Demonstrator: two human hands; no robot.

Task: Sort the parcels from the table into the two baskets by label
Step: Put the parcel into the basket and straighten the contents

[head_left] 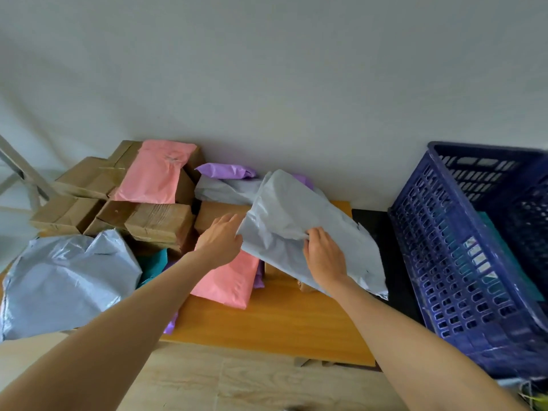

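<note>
My right hand grips a grey plastic mailer bag and holds it tilted above the wooden table. Its label side is not visible. My left hand has straight fingers that touch the bag's left edge. A blue slatted basket stands at the right with a teal parcel inside. Only one basket shows clearly.
Brown cardboard boxes are stacked at the back left, with a pink mailer on top. Another pink mailer, purple bags, a large grey bag and a teal parcel lie on the table. A wall stands behind.
</note>
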